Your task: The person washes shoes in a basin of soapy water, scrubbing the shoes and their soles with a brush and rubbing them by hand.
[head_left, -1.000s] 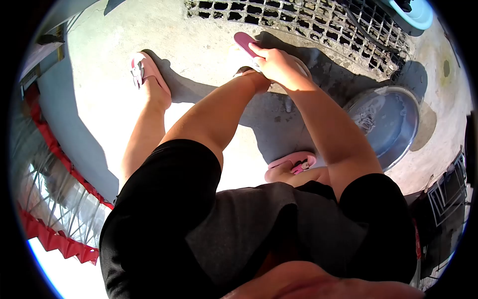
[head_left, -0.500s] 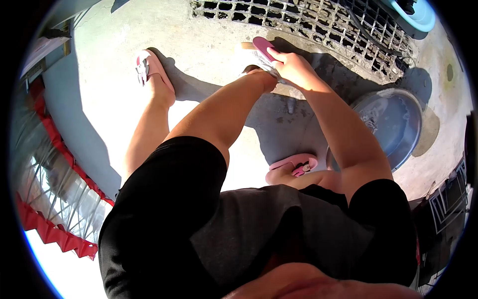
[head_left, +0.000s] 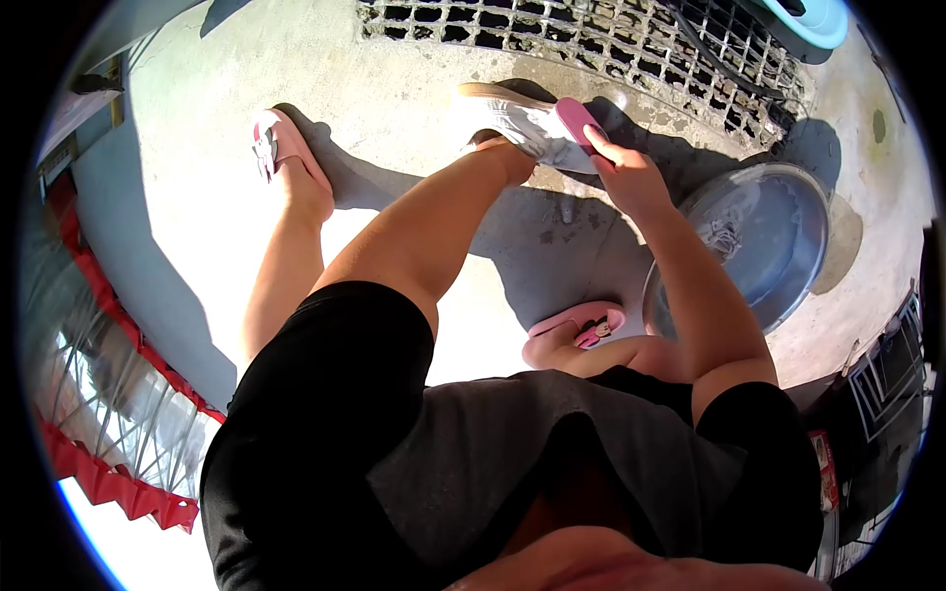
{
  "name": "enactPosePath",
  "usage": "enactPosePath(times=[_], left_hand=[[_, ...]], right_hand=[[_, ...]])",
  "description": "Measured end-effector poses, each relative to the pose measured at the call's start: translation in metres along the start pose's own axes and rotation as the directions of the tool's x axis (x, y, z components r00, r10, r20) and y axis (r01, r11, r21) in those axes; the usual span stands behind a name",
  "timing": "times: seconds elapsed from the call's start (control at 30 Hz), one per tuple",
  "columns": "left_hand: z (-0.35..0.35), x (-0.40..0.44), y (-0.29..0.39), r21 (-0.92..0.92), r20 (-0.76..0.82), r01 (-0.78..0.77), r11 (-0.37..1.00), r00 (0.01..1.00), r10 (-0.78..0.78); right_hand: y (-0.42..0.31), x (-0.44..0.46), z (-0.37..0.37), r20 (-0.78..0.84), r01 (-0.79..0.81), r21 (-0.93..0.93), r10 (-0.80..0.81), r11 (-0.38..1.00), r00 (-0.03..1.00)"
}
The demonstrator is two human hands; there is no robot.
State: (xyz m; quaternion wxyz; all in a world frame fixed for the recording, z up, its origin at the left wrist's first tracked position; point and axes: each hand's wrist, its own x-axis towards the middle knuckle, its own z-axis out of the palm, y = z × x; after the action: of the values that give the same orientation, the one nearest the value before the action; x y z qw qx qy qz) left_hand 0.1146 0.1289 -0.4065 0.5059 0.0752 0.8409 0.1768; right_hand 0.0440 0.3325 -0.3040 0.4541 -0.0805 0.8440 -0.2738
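My left hand [head_left: 505, 156] holds a white shoe [head_left: 530, 122] with a tan sole edge above the concrete. Most of its fingers are hidden by the shoe. In my right hand [head_left: 631, 177] is a pink-backed scrub brush [head_left: 577, 122], my thumb lying along its back. The brush rests against the right part of the shoe, its bristles mostly out of sight. To the right of my right forearm stands a grey-blue basin [head_left: 820, 231] of water, with white shoelaces [head_left: 722, 236] in it.
A broken grate [head_left: 591, 39] crosses the ground at the top, with a dark hose [head_left: 724, 69] over it. A light-blue tub [head_left: 823, 25] is at the upper right. Pink slippers [head_left: 296, 143] are on my feet. A red-edged clear cover [head_left: 123, 364] lies at the left.
My right hand and the brush have moved right and slightly down along the shoe, uncovering more white upper. The shoe appears turned, with more of its sole edge visible.
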Motion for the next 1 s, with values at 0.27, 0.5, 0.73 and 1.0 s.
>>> enactPosePath(times=[0.27,0.5,0.73,1.0], left_hand=[[-0.054,0.004,-0.006,0.114,0.094,-0.224,0.968,0.972,0.214],[-0.068,-0.009,-0.005,-0.991,0.127,0.133,0.017,0.97,-0.207],[-0.028,-0.013,0.016,-0.633,0.094,-0.034,-0.773,0.988,-0.12],[-0.016,-0.006,0.014,-0.594,0.101,-0.055,-0.802,0.985,-0.143]], right_hand=[[-0.062,0.054,0.04,-0.105,0.138,-0.026,-0.14,0.99,0.985],[0.046,-0.044,0.044,-0.327,-0.033,-0.187,-0.031,0.982,0.945],[-0.031,0.06,0.035,-0.363,-0.162,-0.069,0.127,0.984,0.923],[0.008,0.002,0.096,-0.405,0.17,-0.016,-0.162,0.985,0.9]])
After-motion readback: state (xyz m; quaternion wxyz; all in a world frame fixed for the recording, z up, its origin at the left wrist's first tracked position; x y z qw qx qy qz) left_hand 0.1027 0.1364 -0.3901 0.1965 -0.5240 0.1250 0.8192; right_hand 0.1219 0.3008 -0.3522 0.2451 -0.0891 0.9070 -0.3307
